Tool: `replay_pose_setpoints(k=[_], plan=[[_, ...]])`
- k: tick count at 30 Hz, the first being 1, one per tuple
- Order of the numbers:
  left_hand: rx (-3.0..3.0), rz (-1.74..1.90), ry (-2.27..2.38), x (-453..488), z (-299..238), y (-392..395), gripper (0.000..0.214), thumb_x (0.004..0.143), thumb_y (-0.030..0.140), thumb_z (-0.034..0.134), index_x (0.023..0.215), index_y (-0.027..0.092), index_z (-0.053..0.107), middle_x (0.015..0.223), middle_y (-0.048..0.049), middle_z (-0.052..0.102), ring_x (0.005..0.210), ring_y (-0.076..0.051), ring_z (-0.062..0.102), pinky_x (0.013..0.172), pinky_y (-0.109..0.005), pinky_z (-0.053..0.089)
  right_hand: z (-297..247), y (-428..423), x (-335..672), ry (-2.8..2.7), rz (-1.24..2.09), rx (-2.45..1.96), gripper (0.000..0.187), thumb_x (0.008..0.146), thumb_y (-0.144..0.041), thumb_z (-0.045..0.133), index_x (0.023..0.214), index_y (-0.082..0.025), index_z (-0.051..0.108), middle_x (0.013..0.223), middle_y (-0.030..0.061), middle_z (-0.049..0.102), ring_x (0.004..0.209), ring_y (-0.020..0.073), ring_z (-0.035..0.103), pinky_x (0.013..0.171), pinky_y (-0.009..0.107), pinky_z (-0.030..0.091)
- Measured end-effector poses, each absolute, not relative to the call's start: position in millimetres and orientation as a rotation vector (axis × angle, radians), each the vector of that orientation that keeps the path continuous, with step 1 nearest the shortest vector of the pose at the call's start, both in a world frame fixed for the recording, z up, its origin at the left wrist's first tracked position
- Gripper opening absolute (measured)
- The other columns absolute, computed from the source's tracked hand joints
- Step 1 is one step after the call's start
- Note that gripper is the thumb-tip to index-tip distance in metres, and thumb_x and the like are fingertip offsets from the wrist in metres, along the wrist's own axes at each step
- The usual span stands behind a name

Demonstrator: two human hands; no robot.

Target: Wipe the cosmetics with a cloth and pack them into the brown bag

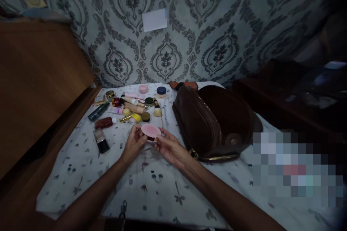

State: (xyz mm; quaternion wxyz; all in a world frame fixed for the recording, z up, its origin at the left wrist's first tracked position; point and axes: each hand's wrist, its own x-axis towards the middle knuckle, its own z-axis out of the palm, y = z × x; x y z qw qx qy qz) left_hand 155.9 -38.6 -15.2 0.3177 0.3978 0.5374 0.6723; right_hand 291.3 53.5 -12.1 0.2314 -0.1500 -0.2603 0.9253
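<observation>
Head view shows both sets of fingers partly bent, closed in on one round jar with a pink lid (pixel 150 130) from opposite sides. The left hand (pixel 132 141) grips its left edge, thumb along the near side; the right hand (pixel 172 149) grips its right edge, thumb near the rim and other fingertips curled beneath. Some fingers are hidden by the jar and the hands themselves. The jar is held above a printed white cloth (pixel 151 196), pink top facing up and tilted slightly.

Just beyond the fingers lie a small dark-lidded pot (pixel 145 116) and a yellow-ended tube (pixel 135 117). To the left are a dark red bottle with a white cap (pixel 105 122), a black-capped foundation bottle (pixel 101 140) and a dark green tube (pixel 98 111). Farther back stand a pink pot (pixel 143 89) and a navy-lidded jar (pixel 161 92). Right of the hands, a brown bag (pixel 199 126) with a gold zip rests on the cloth, before damask wallpaper (pixel 222 48).
</observation>
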Motion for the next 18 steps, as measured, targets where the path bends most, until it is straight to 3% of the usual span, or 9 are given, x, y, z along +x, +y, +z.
replay_pose_setpoints(k=[8, 13, 18], plan=[[1.169, 1.733, 1.589, 154.8, -5.9, -42.5, 0.043, 0.083, 0.061, 0.061, 0.098, 0.020, 0.057, 0.092, -0.0039, 0.062, 0.087, -0.020, 0.057, 0.080, -0.029, 0.043, -7.8, 53.7, 292.9, -0.793, 2.582, -0.368, 0.044, 0.069, -0.023, 0.083, 0.110, -0.023, 0.066, 0.091, 0.0001, 0.070, 0.073, 0.0102, 0.062, 0.067, 0.023, 0.051], [1.671, 1.340, 2.122, 135.7, 1.3, -49.0, 0.033, 0.097, 0.044, 0.041, 0.099, 0.022, 0.066, 0.102, -0.0084, 0.065, 0.100, -0.025, 0.054, 0.093, -0.039, 0.038, -9.2, 56.8, 292.5, -0.745, 2.523, -0.395, 0.045, 0.067, -0.020, 0.083, 0.109, -0.026, 0.067, 0.095, 0.0000, 0.071, 0.072, 0.0111, 0.063, 0.066, 0.024, 0.052], [1.885, 0.746, 2.472, 125.5, -8.2, -53.5, 0.030, 0.087, 0.043, 0.061, 0.111, 0.025, 0.066, 0.122, -0.0109, 0.060, 0.115, -0.032, 0.046, 0.094, -0.046, 0.039, -13.4, 65.7, 292.2, -0.703, 2.465, -0.421, 0.049, 0.066, -0.018, 0.082, 0.110, -0.029, 0.065, 0.103, -0.0011, 0.071, 0.074, 0.0120, 0.064, 0.073, 0.029, 0.054]])
